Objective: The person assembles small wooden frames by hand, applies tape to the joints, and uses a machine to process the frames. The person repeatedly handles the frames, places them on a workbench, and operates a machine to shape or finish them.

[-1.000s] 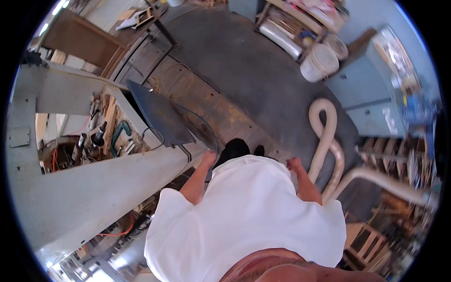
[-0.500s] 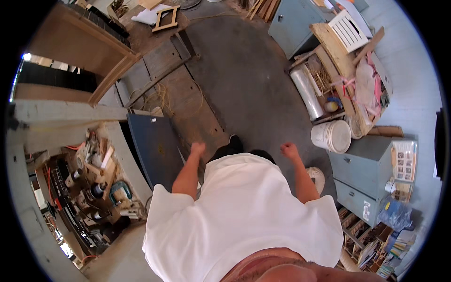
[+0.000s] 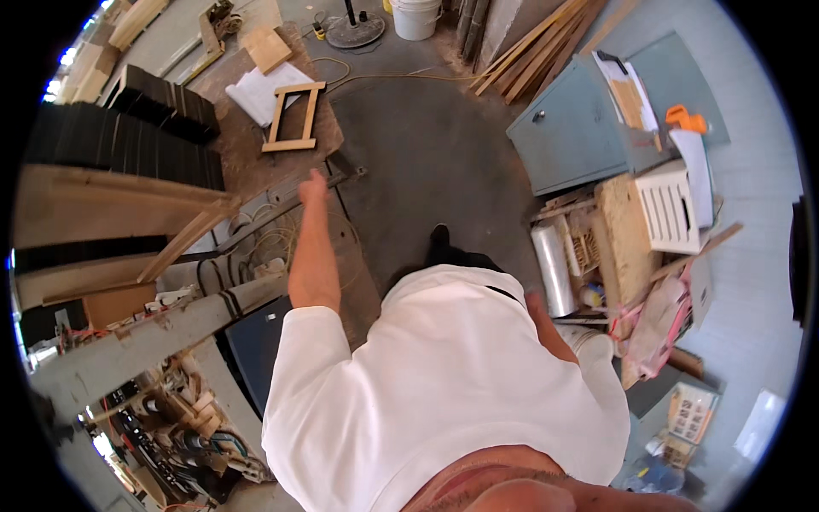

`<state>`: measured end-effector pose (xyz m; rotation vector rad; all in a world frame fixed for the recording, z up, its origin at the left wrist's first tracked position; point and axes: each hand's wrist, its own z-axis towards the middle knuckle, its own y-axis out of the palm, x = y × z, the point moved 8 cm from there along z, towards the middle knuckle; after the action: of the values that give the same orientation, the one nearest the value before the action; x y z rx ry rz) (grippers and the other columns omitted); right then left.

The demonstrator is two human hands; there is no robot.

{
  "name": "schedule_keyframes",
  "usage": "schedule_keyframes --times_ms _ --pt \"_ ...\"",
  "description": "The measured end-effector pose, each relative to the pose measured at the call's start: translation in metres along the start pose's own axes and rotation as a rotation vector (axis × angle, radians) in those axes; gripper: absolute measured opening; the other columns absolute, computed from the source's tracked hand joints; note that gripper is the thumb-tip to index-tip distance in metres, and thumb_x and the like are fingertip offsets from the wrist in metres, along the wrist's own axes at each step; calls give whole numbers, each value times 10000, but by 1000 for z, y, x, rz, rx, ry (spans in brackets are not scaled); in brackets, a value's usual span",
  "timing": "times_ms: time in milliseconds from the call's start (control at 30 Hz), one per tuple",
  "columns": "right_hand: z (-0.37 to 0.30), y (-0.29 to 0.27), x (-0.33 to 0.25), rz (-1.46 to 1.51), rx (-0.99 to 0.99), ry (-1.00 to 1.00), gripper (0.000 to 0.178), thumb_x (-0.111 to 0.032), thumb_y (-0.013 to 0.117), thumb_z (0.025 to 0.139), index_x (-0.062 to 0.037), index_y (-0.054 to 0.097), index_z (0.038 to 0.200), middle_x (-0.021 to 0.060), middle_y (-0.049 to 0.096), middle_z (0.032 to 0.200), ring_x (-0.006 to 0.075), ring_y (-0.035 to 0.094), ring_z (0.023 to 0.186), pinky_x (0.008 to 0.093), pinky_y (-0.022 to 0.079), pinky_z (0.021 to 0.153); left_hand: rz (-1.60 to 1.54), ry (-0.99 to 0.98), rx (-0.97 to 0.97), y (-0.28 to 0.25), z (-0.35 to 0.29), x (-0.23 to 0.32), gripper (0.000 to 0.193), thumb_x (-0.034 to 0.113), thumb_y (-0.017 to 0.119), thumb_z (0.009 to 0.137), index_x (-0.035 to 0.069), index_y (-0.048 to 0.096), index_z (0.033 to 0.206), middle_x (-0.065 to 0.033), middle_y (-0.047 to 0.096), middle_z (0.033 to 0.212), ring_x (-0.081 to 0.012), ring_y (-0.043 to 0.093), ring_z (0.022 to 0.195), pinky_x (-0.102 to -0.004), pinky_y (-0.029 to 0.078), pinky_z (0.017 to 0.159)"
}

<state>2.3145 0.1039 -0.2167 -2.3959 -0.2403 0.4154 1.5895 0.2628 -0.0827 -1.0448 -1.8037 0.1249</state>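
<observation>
My left hand [image 3: 313, 189] reaches forward on a stretched arm, a little blurred, with its fingers loosely apart and nothing seen in them. It is closest to the near edge of a brown worktable [image 3: 328, 128], short of a small rectangular wooden frame [image 3: 294, 117] lying there. White paper sheets [image 3: 254, 92] and a flat wood board [image 3: 266, 49] lie beside the frame. Low at my right side, my right hand [image 3: 535, 301] is mostly hidden by my white shirt, its fingers not visible.
Dark stacked pieces [image 3: 162, 107] and wooden panels [image 3: 102, 205] stand at left. A grey-blue cabinet [image 3: 567, 128] is at right, with wood strips [image 3: 546, 43] behind it. Nearer are a shelf with a plastic-wrapped roll [image 3: 554, 269] and a white bucket [image 3: 589, 346]. A yellow hose [image 3: 401, 77] crosses the floor ahead.
I have moved forward, so the worktable, frame and cabinet are nearer. My left arm has swung forward; my right hand has drawn back beside my body.
</observation>
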Motion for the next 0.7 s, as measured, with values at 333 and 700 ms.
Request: schedule_keyframes --times_ms 333,700 --pt "209 -461 22 1010 385 357 167 -193 646 901 -30 672 920 40 640 768 129 620 634 274 483 499 11 -212 246 30 96 107 694 493 578 896 -114 541 1230 -277 616 1185 -420 621 1052 -515 505 880" --pt "458 -627 -110 511 78 104 225 -206 661 862 4 738 888 131 715 861 187 675 772 351 522 662 295 -320 347 24 113 121 546 363 582 909 -122 543 1157 -306 630 1082 -438 635 1000 -522 512 838"
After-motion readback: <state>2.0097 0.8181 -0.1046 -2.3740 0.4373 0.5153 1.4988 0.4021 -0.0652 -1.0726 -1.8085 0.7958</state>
